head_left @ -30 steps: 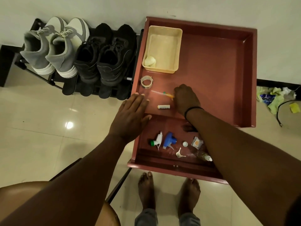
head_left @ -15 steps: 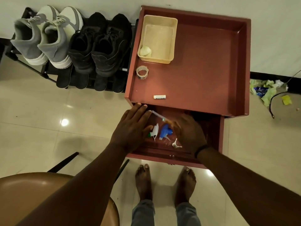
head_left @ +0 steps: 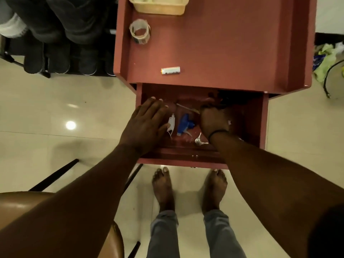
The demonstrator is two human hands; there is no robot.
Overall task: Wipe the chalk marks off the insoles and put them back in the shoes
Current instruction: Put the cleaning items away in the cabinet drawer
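Both hands in the open drawer (head_left: 258,123) of the red cabinet (head_left: 223,43). Left hand (head_left: 147,125) flat, fingers straight, resting at the drawer's 9 o'clock side, holding nothing. Right hand (head_left: 214,120) curled at the 1 o'clock corner, prob. around the thin stick (head_left: 187,108); too dark to confirm. Shoes (head_left: 61,25) on rack at 10 o'clock; insoles not visible. Risk: rummaging knocks spray heads (head_left: 183,125) or key (head_left: 198,140) around, or drawer edge pinches fingers.

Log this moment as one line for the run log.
phase: rummaging in open drawer | left hand: flat by white spray nozzle | right hand: curled, contents unclear | shoes: untouched
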